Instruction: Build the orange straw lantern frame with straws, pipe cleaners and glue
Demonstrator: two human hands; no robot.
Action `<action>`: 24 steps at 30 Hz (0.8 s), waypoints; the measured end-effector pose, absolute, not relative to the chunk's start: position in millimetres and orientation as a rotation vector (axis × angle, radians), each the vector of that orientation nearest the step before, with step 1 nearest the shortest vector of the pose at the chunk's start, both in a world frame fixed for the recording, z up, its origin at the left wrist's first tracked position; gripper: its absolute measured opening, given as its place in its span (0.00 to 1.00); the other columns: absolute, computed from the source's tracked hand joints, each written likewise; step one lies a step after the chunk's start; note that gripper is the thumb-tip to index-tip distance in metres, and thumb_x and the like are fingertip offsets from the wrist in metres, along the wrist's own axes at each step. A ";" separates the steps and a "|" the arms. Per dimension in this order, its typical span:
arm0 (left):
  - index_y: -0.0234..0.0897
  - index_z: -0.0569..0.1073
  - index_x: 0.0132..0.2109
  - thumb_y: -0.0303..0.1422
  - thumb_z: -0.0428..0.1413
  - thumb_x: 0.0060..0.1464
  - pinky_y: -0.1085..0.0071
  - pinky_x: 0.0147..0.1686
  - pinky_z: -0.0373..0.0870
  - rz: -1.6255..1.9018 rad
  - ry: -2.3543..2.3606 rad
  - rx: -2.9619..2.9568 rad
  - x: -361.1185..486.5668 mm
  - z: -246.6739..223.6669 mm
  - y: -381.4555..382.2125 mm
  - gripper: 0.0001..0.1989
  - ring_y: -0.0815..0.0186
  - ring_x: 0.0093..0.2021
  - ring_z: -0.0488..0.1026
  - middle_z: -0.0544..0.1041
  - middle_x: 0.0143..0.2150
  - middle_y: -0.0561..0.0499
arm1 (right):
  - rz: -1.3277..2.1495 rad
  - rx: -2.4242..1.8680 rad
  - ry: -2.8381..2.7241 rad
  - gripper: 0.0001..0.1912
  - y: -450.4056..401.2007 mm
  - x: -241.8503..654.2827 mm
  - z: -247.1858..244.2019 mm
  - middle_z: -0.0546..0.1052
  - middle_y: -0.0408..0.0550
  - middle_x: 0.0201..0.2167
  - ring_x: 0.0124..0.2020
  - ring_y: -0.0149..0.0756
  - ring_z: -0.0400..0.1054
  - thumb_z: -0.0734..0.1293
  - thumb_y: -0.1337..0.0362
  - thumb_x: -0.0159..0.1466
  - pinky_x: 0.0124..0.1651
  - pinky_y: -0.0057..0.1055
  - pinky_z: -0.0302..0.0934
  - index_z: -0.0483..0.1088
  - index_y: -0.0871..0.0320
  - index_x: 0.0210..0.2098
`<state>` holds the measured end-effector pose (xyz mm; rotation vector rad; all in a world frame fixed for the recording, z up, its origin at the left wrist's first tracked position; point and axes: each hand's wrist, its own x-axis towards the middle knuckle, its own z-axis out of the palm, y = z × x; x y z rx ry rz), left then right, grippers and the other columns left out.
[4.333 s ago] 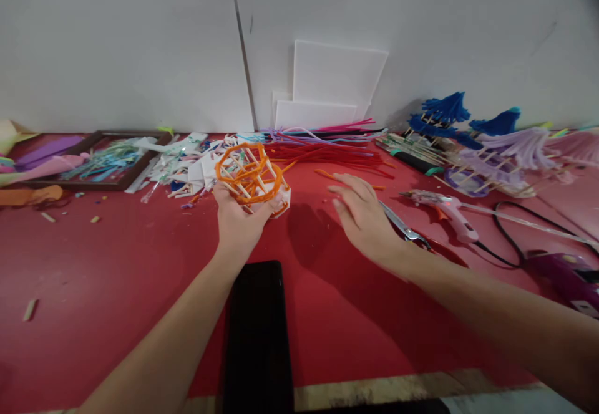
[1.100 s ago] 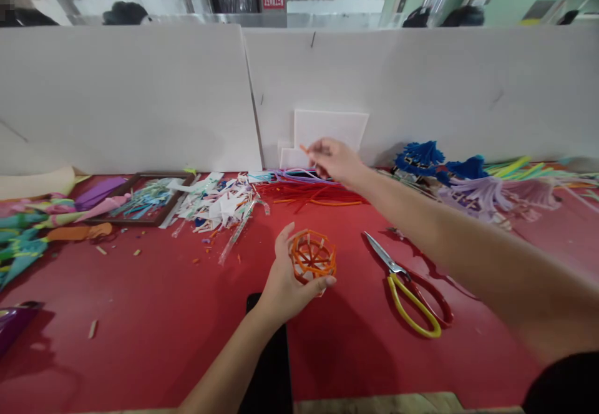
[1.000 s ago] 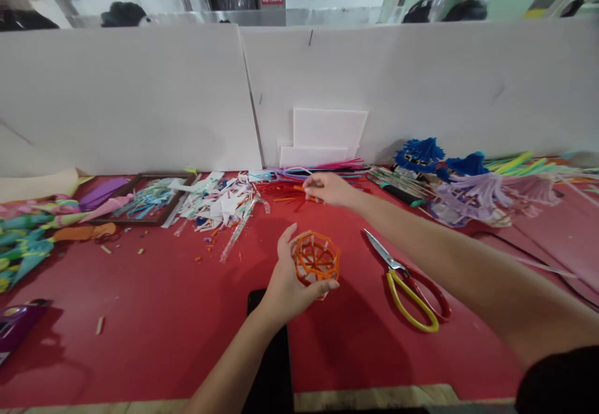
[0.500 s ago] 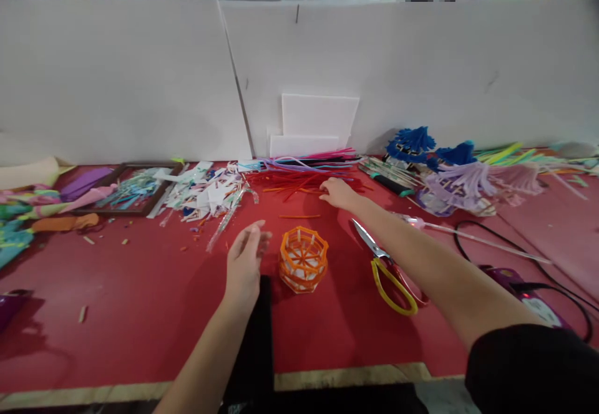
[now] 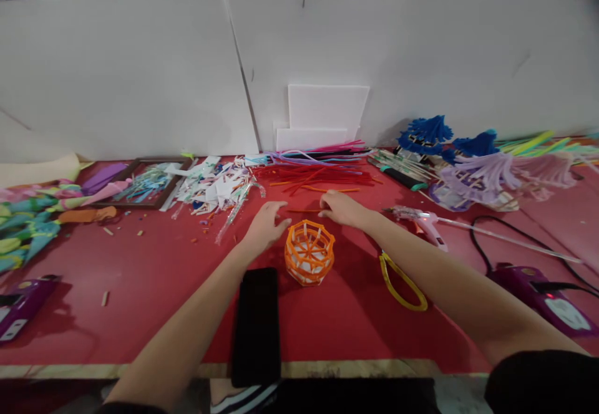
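An openwork basket (image 5: 309, 253), orange with white pieces in it, stands on the red table in front of me. Just behind it lies a short orange pipe cleaner (image 5: 302, 211). My right hand (image 5: 345, 209) is closed at that piece's right end, its fingertips covering the tip. To the left, my left hand (image 5: 264, 228) is open, thumb and fingers apart, near the piece's left end and beside the basket. Scissors with a yellow handle (image 5: 403, 284) lie partly hidden under my right forearm. Behind my hands is a bundle of red pipe cleaners (image 5: 313, 177).
A black phone (image 5: 256, 327) lies at the table's front edge. To the right are a glue gun (image 5: 421, 219), a purple power strip (image 5: 538, 302) with cables, and blue tassel-like pieces (image 5: 428, 136). White scraps (image 5: 218, 183) and a brown frame (image 5: 175, 191) lie at left.
My left hand has moved forward and right, toward the orange pipe cleaner. My right hand has drawn back from the red bundle to that piece. The view has shifted slightly.
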<state>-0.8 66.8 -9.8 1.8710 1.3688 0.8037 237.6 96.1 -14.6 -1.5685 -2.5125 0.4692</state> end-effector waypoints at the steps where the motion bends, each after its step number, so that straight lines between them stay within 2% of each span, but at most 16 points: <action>1: 0.34 0.72 0.51 0.36 0.60 0.56 0.53 0.51 0.71 0.743 1.348 1.946 2.6 -10.5 73.2 0.17 0.57 0.50 0.73 0.73 0.53 0.42 | 0.492 -1.563 -2.492 0.17 91.8 238.4 -16.5 0.73 0.52 0.51 0.47 0.39 0.71 0.65 0.58 0.67 0.48 0.43 0.69 0.68 0.59 0.53; 4: 0.34 0.71 0.52 0.38 0.55 0.62 0.55 0.50 0.72 0.583 1.266 2.113 12.2 -8.4 85.6 0.15 0.59 0.50 0.73 0.73 0.53 0.44 | 0.545 -1.520 -2.403 0.12 77.6 240.3 -13.6 0.75 0.50 0.46 0.44 0.37 0.71 0.65 0.60 0.67 0.47 0.41 0.68 0.70 0.60 0.47; 7: 0.35 0.75 0.42 0.35 0.55 0.61 0.60 0.50 0.71 0.532 1.231 2.178 16.6 0.4 89.3 0.08 0.61 0.45 0.75 0.77 0.44 0.47 | 0.596 -1.474 -2.267 0.04 63.8 242.2 2.3 0.77 0.49 0.35 0.37 0.34 0.71 0.64 0.68 0.66 0.43 0.34 0.66 0.71 0.61 0.36; 9: 0.37 0.76 0.38 0.33 0.53 0.61 0.64 0.48 0.70 0.559 1.223 2.180 15.8 10.2 88.7 0.08 0.62 0.43 0.75 0.79 0.39 0.48 | 0.628 -1.449 -2.153 0.04 55.8 243.8 15.5 0.76 0.47 0.30 0.33 0.33 0.70 0.64 0.70 0.64 0.39 0.31 0.64 0.69 0.59 0.32; 13: 0.37 0.75 0.43 0.37 0.50 0.60 0.70 0.38 0.71 0.640 1.176 2.130 9.3 34.8 83.1 0.12 0.64 0.37 0.76 0.81 0.38 0.51 | 0.697 -1.401 -1.924 0.03 39.3 245.8 37.1 0.75 0.43 0.28 0.29 0.31 0.70 0.63 0.64 0.64 0.34 0.29 0.64 0.67 0.56 0.34; 16: 0.36 0.75 0.44 0.38 0.49 0.59 0.71 0.37 0.71 0.747 1.158 2.068 5.0 52.0 74.1 0.14 0.65 0.36 0.76 0.81 0.36 0.50 | 0.856 -1.298 -1.654 0.06 20.1 243.6 49.7 0.74 0.41 0.28 0.26 0.29 0.69 0.65 0.61 0.63 0.31 0.28 0.65 0.65 0.55 0.38; 18: 0.36 0.75 0.45 0.38 0.47 0.61 0.72 0.37 0.72 0.808 1.145 2.033 3.4 61.4 65.3 0.16 0.66 0.36 0.77 0.81 0.36 0.49 | 0.983 -1.212 -1.454 0.07 3.6 240.1 57.6 0.72 0.40 0.27 0.24 0.28 0.69 0.67 0.60 0.61 0.29 0.27 0.65 0.65 0.55 0.36; 24: 0.36 0.73 0.33 0.40 0.55 0.56 0.73 0.33 0.70 0.750 1.133 1.871 0.9 77.8 39.7 0.11 0.67 0.32 0.75 0.79 0.31 0.51 | 1.176 -1.176 -1.226 0.07 -44.2 225.7 70.1 0.72 0.39 0.23 0.23 0.28 0.70 0.69 0.60 0.60 0.27 0.25 0.67 0.66 0.55 0.34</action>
